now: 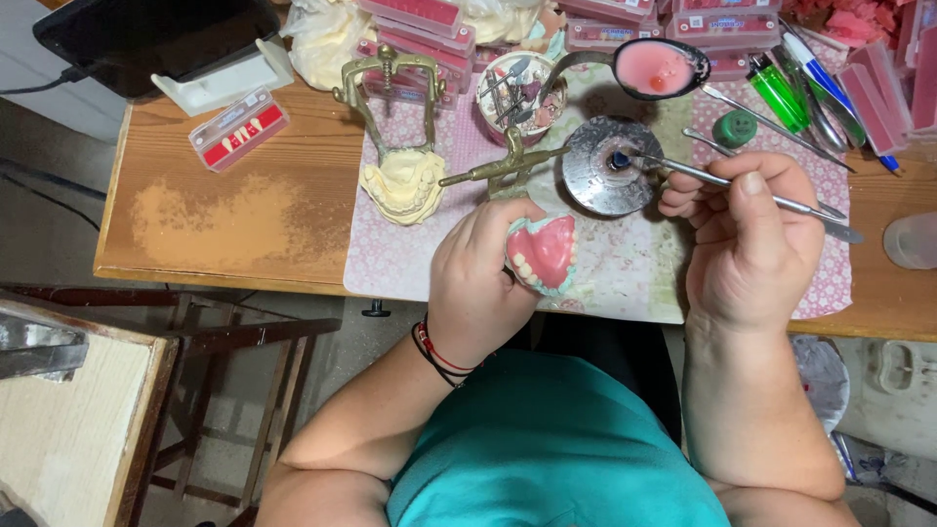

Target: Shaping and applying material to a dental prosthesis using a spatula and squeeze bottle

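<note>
Denture [543, 254], half hidden in the left hand's [478, 283] closed grip; right hand [747, 239] pinches a metal instrument [722, 185].

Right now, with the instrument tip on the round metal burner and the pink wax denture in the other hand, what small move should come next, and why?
Probably carry the metal instrument in the right hand across to the pink wax denture held in the left hand. Its tip rests at the centre of the burner, and the denture sits turned up, close by.

A worn wooden bench [234, 210] carries a pink patterned mat [625, 263]. Beneath it a dark wooden stool [239, 390] stands on grey floor [49, 224].
</note>
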